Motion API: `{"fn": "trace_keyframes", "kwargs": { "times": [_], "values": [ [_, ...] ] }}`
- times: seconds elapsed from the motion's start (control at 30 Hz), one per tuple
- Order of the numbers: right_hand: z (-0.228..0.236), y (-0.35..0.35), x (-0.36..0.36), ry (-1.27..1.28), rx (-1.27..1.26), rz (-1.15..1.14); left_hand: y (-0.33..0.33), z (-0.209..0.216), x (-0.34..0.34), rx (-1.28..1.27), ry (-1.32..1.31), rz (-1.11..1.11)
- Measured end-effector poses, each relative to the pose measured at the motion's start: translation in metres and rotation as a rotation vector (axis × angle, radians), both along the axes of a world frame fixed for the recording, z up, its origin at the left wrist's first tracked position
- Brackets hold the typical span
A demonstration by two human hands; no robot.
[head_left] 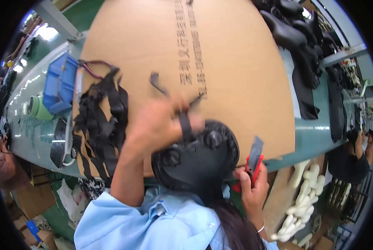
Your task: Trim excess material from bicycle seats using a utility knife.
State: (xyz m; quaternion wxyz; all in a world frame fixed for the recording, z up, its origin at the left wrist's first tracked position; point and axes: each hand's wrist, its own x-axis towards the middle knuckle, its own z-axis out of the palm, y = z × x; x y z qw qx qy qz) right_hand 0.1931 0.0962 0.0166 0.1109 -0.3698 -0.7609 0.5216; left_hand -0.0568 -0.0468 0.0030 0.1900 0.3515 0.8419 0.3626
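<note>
Item: black saddle [194, 164], underside up, held in front of the person's body at the near edge of the tabletop [315, 135]; wide end away from the person, two round knobs showing.

Left hand [163, 121]: blurred by motion, fingers closed around a black strap [186, 127] at the saddle's far rim; exact finger placing cannot be told.

Right hand [255, 185]: wrapped around a red utility knife [253, 163], thumb along the handle, blade pointing away from the person, just beside the saddle.

In the way: left hand and forearm, covering part of the strap and of the cardboard sheet [244, 83]; dark hair [232, 218], hanging by the saddle's narrow end.

Left side: heap of black strips [107, 104], partly on the cardboard; red-handled pliers [94, 62] at the heap's far end; blue plastic bin [60, 83] just left of these; green tape roll [38, 108] beside the bin.

Right side: pile of black saddles [288, 31] at the far right of the tabletop; cluster of white moulded pieces [305, 200] below tabletop level; co-worker in dark clothing [348, 162] farther right
</note>
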Motion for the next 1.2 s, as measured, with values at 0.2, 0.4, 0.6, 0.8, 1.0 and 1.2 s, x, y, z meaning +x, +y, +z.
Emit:
{"fn": "trace_keyframes", "kwargs": {
  "times": [0.2,0.4,0.6,0.8,1.0,1.2],
  "values": [
    [-0.007,0.054,-0.084,0.254,0.028,-0.005,-0.017,-0.004,-0.065,0.272,-0.571,0.039],
    [-0.015,0.135,-0.126,0.518,0.188,-0.087,-0.070,-0.055,-0.237,0.793,-0.353,0.932],
    [-0.043,0.273,-0.192,0.481,0.120,-0.258,0.017,0.017,-0.134,-0.258,-0.316,-0.732],
    [-0.042,0.375,-0.279,0.617,-0.040,-0.310,0.049,0.048,-0.105,-0.065,0.035,-0.796],
    [-0.015,0.300,-0.266,0.265,1.002,-0.155,0.111,0.014,-0.112,0.318,-0.575,-0.200],
    [0.046,0.116,-0.191,0.541,0.248,0.457,0.138,-0.019,-0.077,0.997,-0.669,-0.036]
  ]
}}
